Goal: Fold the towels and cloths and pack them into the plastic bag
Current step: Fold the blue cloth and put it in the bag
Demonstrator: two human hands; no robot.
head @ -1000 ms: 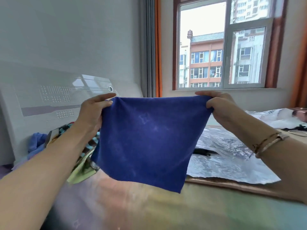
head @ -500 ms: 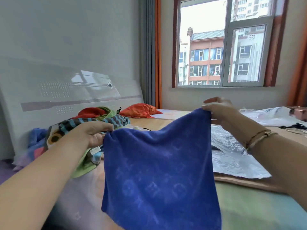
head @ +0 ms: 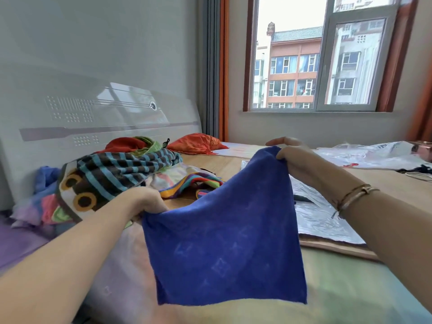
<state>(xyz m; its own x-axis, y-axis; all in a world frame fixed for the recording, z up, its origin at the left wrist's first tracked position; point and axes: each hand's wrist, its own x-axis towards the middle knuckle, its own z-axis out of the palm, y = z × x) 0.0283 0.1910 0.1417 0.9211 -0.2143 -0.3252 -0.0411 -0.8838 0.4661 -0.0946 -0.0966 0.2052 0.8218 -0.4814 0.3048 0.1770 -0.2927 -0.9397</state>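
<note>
The blue cloth [head: 224, 232] hangs spread at frame centre, its top edge slanting from lower left up to upper right, its bottom edge level above the bed [head: 350, 288]. The left hand [head: 145, 202] pinches the low corner; the right hand [head: 294, 155] grips the high one (upper fingers extended). The cloth pile [head: 112, 174] lies left, the plastic bag [head: 327, 220] right.
</note>
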